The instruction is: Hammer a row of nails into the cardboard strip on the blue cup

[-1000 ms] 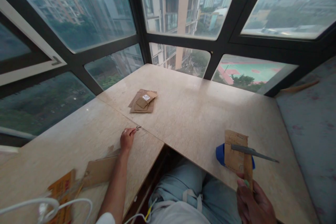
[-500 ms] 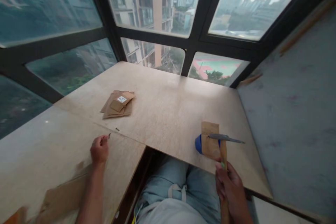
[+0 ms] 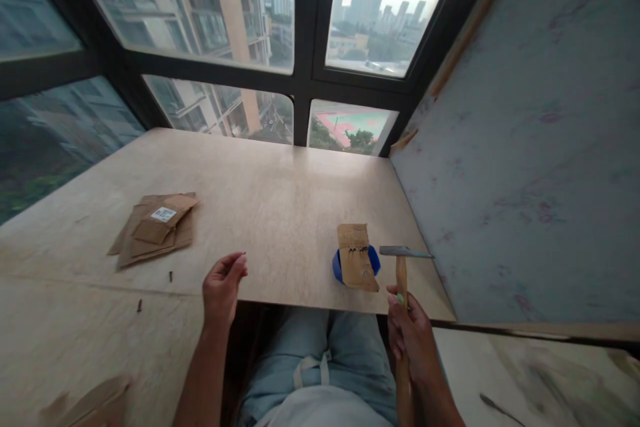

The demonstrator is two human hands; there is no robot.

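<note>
My right hand (image 3: pixel 407 327) is wrapped round the wooden handle of a hammer (image 3: pixel 401 270), its steel head up and lying crosswise above the table's front edge. Left of the hammer a folded piece of brown cardboard (image 3: pixel 356 273) rests over a round blue object (image 3: pixel 339 267); several small dark pieces poke from the cardboard. My left hand (image 3: pixel 223 290) is raised over the table with thumb and fingers pinched. Only a tiny dark speck shows at its fingertips, too small to name. Behind it on the tabletop lie two small dark screws or nails (image 3: pixel 171 275).
Flat brown paper packets (image 3: pixel 160 227) with a white label lie at the left of the pale tabletop (image 3: pixel 280 207). More brown cardboard (image 3: pixel 95 403) is at the lower left. A patterned wall (image 3: pixel 520 167) bounds the right, dark-framed windows (image 3: pixel 303 33) the back. A thin metal tool (image 3: pixel 500 407) lies lower right.
The view has turned to the right. My left hand has moved right, away from the small dark pieces on the table, toward the cardboard. The hammer stays in my right hand, now beside the cardboard.
</note>
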